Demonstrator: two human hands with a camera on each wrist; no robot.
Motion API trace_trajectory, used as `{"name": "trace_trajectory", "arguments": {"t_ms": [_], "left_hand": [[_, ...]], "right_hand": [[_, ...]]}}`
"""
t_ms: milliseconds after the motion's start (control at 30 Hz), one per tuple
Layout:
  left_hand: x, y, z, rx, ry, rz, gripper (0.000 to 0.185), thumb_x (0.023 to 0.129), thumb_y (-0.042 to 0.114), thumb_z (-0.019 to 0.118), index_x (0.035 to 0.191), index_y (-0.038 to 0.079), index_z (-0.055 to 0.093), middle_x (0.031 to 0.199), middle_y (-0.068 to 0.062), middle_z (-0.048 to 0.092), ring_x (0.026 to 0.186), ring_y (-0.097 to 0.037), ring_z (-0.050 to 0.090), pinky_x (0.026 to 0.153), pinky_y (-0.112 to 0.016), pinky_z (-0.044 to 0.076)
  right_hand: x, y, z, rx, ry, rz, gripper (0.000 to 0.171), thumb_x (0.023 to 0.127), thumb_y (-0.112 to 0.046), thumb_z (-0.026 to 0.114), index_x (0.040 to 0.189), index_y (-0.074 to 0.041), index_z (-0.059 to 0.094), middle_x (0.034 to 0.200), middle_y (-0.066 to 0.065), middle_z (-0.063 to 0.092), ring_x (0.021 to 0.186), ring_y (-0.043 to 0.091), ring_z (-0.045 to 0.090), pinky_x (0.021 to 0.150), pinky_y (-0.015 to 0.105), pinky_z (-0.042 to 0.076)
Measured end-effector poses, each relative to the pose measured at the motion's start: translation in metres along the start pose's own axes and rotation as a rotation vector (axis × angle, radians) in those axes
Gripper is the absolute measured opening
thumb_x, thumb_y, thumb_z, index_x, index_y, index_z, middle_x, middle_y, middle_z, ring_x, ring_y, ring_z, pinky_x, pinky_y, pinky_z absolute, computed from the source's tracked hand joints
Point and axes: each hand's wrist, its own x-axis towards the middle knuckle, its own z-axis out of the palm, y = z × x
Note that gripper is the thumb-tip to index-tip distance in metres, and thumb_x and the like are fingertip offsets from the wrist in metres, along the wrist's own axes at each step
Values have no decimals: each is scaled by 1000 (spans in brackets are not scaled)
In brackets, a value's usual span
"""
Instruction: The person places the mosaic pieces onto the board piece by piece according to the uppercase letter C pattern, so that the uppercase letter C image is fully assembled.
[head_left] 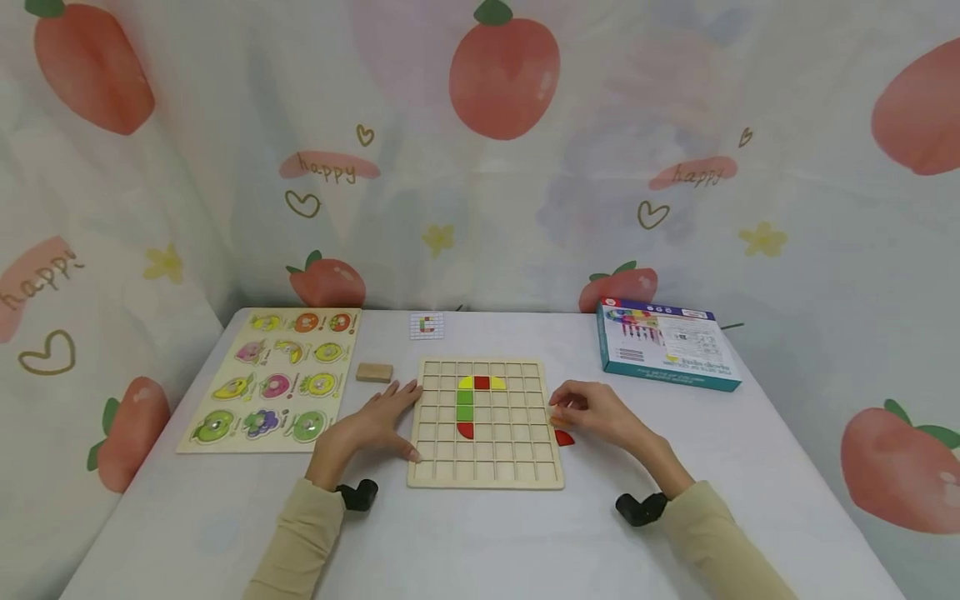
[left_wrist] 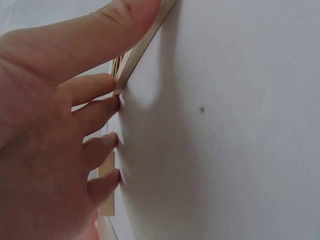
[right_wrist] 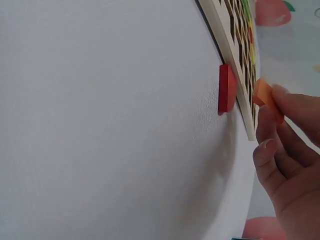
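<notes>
Right hand (head_left: 592,411) pinches an orange tile (right_wrist: 262,94) beside the grid board (head_left: 486,467); left hand (head_left: 375,425), fingers flat, steadies the board; the tile could slip, or knock the placed pieces (head_left: 467,404)

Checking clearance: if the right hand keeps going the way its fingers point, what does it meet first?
The right hand, pinching an orange piece, points left at the grid board; it would likely meet that board's right edge first.

Wooden grid board (head_left: 486,467) flat on table, steadied at left edge. Small orange piece (right_wrist: 262,93), possibly a tile, pinched just above right edge; red piece (right_wrist: 226,88) lying flat beside it.
</notes>
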Motion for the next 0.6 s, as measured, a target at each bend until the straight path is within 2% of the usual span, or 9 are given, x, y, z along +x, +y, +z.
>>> {"name": "trace_trajectory", "arguments": {"t_ms": [367,600], "left_hand": [[-1,-2,-1,-8,-8,6,110,75,30,92,162,5,30,173,-10,19,160,-38,4,130,-57,8],[-1,-1,-3,4,-11,22,110,76,31,92,162,3,29,172,-13,18,160,-40,4,130,-57,7]], "right_hand": [[6,-16,20,128,-30,-1,20,95,-10,72,116,-8,72,104,4,72,89,18,66,79,19,58],[13,-26,31,140,-46,5,28,94,-6,72,122,-6,72,109,6,72,92,18,65,82,20,58]]}}
